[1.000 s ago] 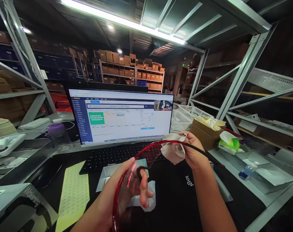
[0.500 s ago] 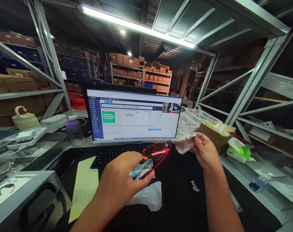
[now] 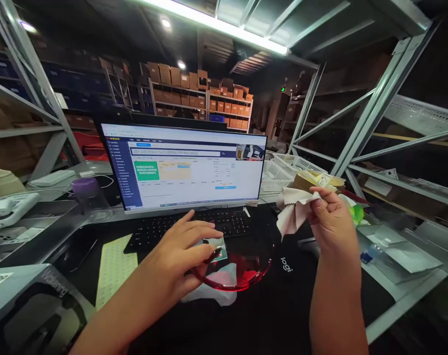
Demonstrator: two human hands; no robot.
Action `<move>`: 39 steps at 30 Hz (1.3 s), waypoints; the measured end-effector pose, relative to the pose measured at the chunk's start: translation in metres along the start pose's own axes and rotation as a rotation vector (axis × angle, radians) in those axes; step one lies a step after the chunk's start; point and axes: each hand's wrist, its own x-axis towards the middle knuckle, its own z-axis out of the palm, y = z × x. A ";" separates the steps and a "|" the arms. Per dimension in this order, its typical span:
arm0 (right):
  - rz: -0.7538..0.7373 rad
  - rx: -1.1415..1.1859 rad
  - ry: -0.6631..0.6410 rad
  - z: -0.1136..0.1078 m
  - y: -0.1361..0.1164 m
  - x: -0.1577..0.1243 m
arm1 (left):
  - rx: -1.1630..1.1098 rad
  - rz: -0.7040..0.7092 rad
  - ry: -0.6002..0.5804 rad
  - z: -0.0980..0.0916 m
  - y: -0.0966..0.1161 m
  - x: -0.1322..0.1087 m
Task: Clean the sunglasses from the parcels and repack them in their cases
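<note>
Above the black desk mat (image 3: 288,310), here are the red glasses (image 3: 246,280), held at one end by my left hand (image 3: 181,249), thumb and finger pinching, the other fingers fanned out toward the keyboard (image 3: 150,230). They hang in front of a crumpled white sheet (image 3: 224,298), which shows partly through the lens. Over on the right, my right hand (image 3: 329,214) has a pale cloth (image 3: 293,211) nipped between thumb and fingertips, its zigzag edge drooping in folds near the far end of the glasses. Ahead stands the lit monitor (image 3: 190,182); off to my left, a yellow sheet (image 3: 116,268) lies near a grey box (image 3: 27,296).
</note>
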 end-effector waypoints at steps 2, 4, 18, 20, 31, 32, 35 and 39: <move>-0.014 -0.002 -0.007 -0.002 -0.002 0.000 | -0.032 -0.003 -0.063 -0.001 0.000 -0.001; -0.005 -0.010 -0.027 -0.003 -0.003 -0.001 | -0.071 -0.012 -0.124 -0.002 0.002 -0.001; 0.404 -0.116 -0.715 0.042 0.001 -0.039 | -0.194 -0.106 -0.216 -0.004 0.000 0.002; 0.455 -0.130 -0.780 0.046 0.003 -0.043 | -0.176 -0.109 -0.223 -0.003 0.000 0.001; 0.363 -0.542 -1.194 0.053 0.008 -0.047 | 0.095 -0.099 -0.290 0.012 0.015 0.007; 0.379 -0.547 -1.195 0.055 0.009 -0.049 | 0.123 -0.072 -0.277 0.016 0.016 0.007; 0.412 -0.571 -1.126 0.060 0.014 -0.054 | 0.219 0.012 -0.234 0.029 0.015 0.005; 0.518 -0.531 -1.029 0.065 0.021 -0.058 | 0.284 0.095 -0.173 0.046 0.011 0.004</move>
